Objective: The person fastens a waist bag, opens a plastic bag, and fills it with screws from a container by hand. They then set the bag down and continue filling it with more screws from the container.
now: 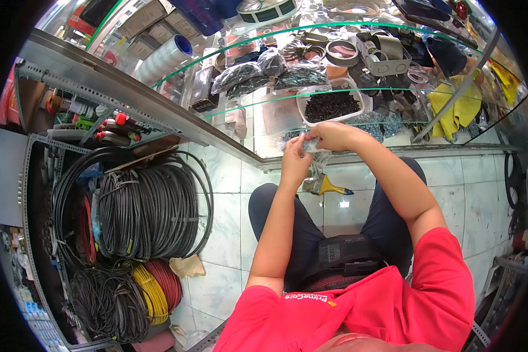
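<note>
Both of my hands meet low in front of the glass display case. My left hand (297, 157) has its fingers pinched together at the edge of a clear plastic bag (319, 157). From the other side my right hand (334, 137) closes its fingers on the same bag, which hangs crumpled below; its contents cannot be made out. Just beyond the hands, a white plastic tub (366, 105) holds a heap of small black pieces (332, 106). Under the hands, a paintbrush (328, 186) with a yellow handle lies on the tiled floor.
Green-edged glass shelves (334, 91) carry bagged parts, a grey metal box (388, 63) and a yellow cloth (454, 105). A metal frame (264, 161) borders the case. Coils of black cable (152, 211) and yellow cable (151, 293) fill a rack at the left.
</note>
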`<action>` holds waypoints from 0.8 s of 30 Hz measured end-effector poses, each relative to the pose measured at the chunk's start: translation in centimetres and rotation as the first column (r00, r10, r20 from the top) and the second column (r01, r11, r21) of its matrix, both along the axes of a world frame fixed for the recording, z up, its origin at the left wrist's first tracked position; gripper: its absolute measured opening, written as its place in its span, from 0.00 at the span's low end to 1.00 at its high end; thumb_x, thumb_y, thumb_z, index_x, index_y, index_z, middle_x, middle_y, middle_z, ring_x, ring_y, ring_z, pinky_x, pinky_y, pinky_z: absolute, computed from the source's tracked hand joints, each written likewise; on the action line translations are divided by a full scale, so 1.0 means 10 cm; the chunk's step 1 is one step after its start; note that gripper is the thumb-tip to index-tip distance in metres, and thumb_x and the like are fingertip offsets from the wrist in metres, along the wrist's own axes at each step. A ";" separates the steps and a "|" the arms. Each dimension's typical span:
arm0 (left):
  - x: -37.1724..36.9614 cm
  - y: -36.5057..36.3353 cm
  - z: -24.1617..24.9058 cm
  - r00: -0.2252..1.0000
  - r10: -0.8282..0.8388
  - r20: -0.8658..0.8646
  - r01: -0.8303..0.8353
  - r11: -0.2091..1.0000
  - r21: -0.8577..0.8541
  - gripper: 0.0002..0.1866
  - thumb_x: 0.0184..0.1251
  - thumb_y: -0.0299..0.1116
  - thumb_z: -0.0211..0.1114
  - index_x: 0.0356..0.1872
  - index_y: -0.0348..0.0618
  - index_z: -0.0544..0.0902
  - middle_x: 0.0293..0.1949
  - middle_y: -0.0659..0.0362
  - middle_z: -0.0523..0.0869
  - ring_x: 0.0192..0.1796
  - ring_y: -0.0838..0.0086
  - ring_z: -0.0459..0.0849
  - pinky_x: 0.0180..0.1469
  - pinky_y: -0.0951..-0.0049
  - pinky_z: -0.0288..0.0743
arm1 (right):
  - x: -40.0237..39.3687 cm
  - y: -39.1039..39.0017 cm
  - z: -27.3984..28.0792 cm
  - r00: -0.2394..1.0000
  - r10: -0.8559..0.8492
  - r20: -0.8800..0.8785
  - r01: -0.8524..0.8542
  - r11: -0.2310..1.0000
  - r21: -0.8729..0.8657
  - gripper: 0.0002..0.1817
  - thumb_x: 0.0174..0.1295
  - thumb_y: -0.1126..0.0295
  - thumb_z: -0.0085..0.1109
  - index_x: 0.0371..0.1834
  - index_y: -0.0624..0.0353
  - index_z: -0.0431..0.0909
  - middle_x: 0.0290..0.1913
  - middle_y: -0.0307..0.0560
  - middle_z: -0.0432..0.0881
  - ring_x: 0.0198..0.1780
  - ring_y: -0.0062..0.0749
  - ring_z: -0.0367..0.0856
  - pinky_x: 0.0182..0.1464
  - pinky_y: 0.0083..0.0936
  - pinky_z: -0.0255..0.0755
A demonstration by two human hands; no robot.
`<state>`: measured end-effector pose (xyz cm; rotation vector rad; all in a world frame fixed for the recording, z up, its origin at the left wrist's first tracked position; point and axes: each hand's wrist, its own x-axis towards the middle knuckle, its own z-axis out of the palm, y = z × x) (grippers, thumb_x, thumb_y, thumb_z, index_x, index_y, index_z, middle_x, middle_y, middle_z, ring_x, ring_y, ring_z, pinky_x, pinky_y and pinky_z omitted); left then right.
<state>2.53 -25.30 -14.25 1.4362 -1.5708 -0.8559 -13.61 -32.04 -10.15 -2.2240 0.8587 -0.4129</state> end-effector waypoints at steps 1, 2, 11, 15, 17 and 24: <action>0.01 0.01 0.01 1.000 0.002 -0.001 -0.002 1.000 -0.001 0.29 0.47 0.22 0.57 0.57 0.41 0.71 0.50 0.55 0.71 0.34 0.77 0.74 0.41 0.78 0.73 | 0.01 0.01 -0.02 0.999 -0.014 -0.029 0.010 0.989 -0.148 0.12 0.43 0.77 0.55 0.34 0.63 0.80 0.33 0.53 0.81 0.35 0.43 0.80 0.39 0.32 0.73; 0.01 0.02 0.02 1.000 0.002 -0.002 -0.002 1.000 0.016 0.28 0.47 0.22 0.57 0.56 0.42 0.73 0.50 0.55 0.72 0.34 0.77 0.74 0.41 0.78 0.72 | 0.01 -0.01 -0.02 0.999 -0.013 -0.030 0.009 0.989 -0.148 0.12 0.43 0.77 0.55 0.34 0.63 0.80 0.33 0.53 0.81 0.35 0.43 0.80 0.39 0.32 0.73; 0.01 0.07 0.15 0.989 -0.113 0.093 0.104 0.990 0.097 0.23 0.46 0.20 0.53 0.47 0.44 0.80 0.48 0.53 0.77 0.41 0.72 0.76 0.47 0.76 0.70 | -0.06 -0.06 0.02 0.830 -0.006 -0.558 -0.059 0.993 -0.099 0.12 0.45 0.78 0.50 0.34 0.64 0.80 0.32 0.55 0.81 0.33 0.41 0.81 0.35 0.32 0.74; 0.03 0.07 0.04 0.983 -0.131 0.130 0.126 0.991 0.045 0.22 0.47 0.21 0.52 0.49 0.40 0.78 0.50 0.51 0.77 0.50 0.67 0.76 0.50 0.76 0.68 | -0.30 -0.17 0.36 0.991 -0.018 -0.134 0.061 0.942 0.329 0.11 0.51 0.76 0.52 0.38 0.66 0.78 0.33 0.46 0.81 0.27 0.26 0.80 0.29 0.22 0.74; 0.03 0.07 0.04 0.988 -0.104 0.115 0.099 0.994 0.045 0.22 0.48 0.22 0.53 0.49 0.39 0.77 0.50 0.51 0.77 0.47 0.68 0.76 0.49 0.76 0.68 | -0.45 -0.33 0.30 0.972 -0.225 0.074 0.191 0.929 0.316 0.10 0.50 0.76 0.54 0.36 0.63 0.79 0.32 0.47 0.81 0.29 0.29 0.80 0.33 0.25 0.74; 0.00 0.05 0.03 0.989 -0.052 0.139 0.047 0.998 0.042 0.24 0.48 0.23 0.54 0.52 0.39 0.75 0.49 0.50 0.77 0.35 0.72 0.75 0.43 0.78 0.69 | -0.79 -0.77 -0.21 0.735 -0.668 0.118 0.628 0.604 -0.492 0.08 0.45 0.73 0.60 0.31 0.53 0.82 0.37 0.50 0.78 0.44 0.46 0.74 0.46 0.35 0.70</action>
